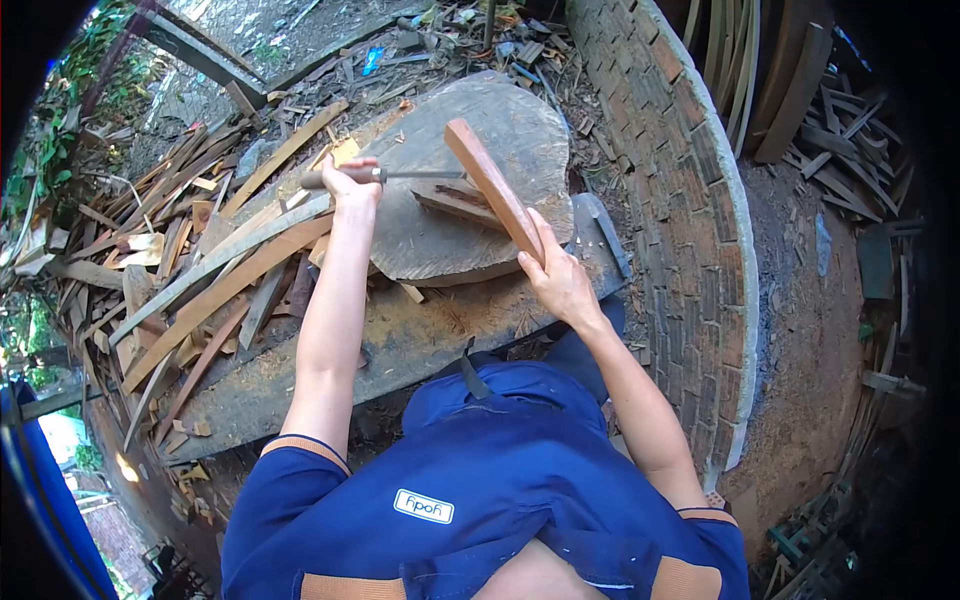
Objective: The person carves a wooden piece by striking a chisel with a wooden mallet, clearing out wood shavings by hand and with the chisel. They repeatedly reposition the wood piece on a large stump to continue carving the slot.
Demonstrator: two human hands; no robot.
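My left hand (352, 188) is closed around the wooden handle of a tool with a thin metal shaft (420, 175). The shaft points right, its far end close to a reddish-brown wooden bar (488, 180). My right hand (562, 285) grips the lower end of this bar, which slants up and left over a large round wood block (470, 115). A shorter, rough-edged piece of wood (460, 203) lies on the block, partly hidden under the bar. Whether the shaft touches the bar is hard to tell.
A long plank (260, 400) runs below the block. Wood strips and offcuts (170, 250) are heaped at the left. To the right stands a curved low brick wall (690, 200), with more scrap wood (850, 150) beyond. A blue-grey object (600, 235) lies beside the block.
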